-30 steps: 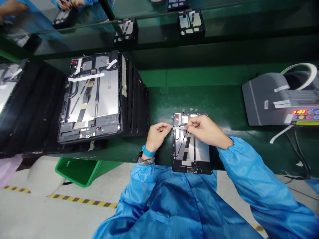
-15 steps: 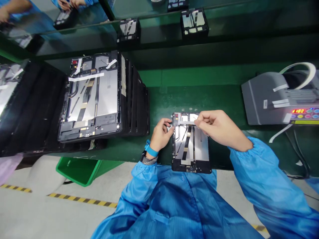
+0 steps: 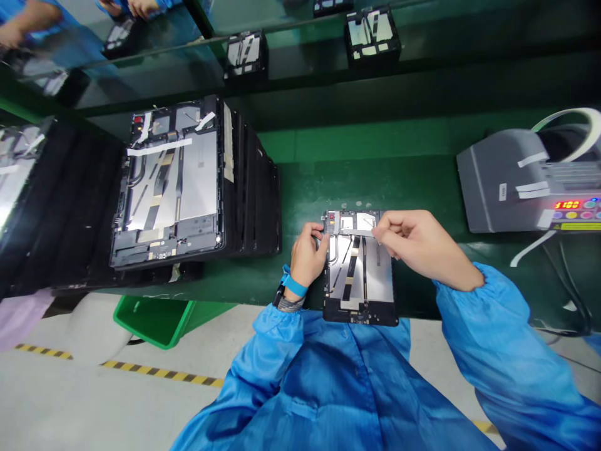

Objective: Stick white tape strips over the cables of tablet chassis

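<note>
An opened tablet [image 3: 380, 269], with silver inner plates and dark ribbon cables, lies at the table's front edge. My right hand [image 3: 413, 241] pinches the right end of a whitish tape strip [image 3: 350, 232], which runs across the tablet's upper part. At the upper left edge of the tablet is my left hand [image 3: 307, 254], its fingers bent and thumb tip close to the index finger, gripping that edge beside the strip's left end. Another short white strip [image 3: 337, 222] runs lengthwise near the tablet's top left corner.
A tall stack of similar opened tablets [image 3: 200, 169] stands left, with another stack [image 3: 19, 169] beyond it. A grey tape dispenser [image 3: 502, 185] with a lit display stands right. Below the table is a green bin [image 3: 153, 319]. Another person's hands [image 3: 141, 7] show at top left.
My right hand has shifted slightly right and the tape strip now lies lower and slants a little across the tablet. My left hand stays at the tablet's edge. The view has shifted slightly.
</note>
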Motion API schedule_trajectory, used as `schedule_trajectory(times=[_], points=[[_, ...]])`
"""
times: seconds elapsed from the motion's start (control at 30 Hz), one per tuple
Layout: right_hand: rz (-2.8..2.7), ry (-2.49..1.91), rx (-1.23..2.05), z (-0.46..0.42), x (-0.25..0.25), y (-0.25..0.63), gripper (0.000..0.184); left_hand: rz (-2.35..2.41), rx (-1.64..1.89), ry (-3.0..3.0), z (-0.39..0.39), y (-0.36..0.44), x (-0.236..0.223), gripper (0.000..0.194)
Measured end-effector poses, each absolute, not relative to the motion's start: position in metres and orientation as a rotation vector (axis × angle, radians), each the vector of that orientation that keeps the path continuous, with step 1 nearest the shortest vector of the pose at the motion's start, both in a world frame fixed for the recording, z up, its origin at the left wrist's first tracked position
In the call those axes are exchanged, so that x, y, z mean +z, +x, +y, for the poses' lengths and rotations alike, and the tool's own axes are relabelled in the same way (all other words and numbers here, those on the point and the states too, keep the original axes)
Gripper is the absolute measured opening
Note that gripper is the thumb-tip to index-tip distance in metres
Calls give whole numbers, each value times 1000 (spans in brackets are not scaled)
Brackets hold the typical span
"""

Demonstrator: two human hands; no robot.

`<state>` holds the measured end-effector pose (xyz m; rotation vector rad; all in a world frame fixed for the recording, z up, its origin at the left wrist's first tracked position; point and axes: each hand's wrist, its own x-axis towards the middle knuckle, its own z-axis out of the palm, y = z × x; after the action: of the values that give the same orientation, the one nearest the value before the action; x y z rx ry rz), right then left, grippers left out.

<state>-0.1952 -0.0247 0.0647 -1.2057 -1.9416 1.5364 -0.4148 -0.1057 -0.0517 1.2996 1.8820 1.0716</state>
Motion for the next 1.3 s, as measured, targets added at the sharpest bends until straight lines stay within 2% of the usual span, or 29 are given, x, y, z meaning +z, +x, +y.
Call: schedule_trajectory(times=[0.17, 0.43, 0.6, 0.87, 1.3], points=[[-1922, -1200, 1547, -28, 65, -192, 32, 1777, 1120, 1219, -106, -421, -53, 18], [-1907, -1205, 1576, -30, 60, -190, 33, 1674, 1055, 1262, -109, -429, -49, 34], [-1891, -1177, 1628, -34, 57, -197, 30, 1696, 1192, 1156, -115, -425, -40, 30], [-1914, -1162, 1676, -36, 53, -210, 27, 1490, 1074, 1032, -118, -431, -11, 50], [-1929, -1151, 1674, -35, 50, -210, 29, 1474, 1114, 964, -110, -427, -18, 51]])
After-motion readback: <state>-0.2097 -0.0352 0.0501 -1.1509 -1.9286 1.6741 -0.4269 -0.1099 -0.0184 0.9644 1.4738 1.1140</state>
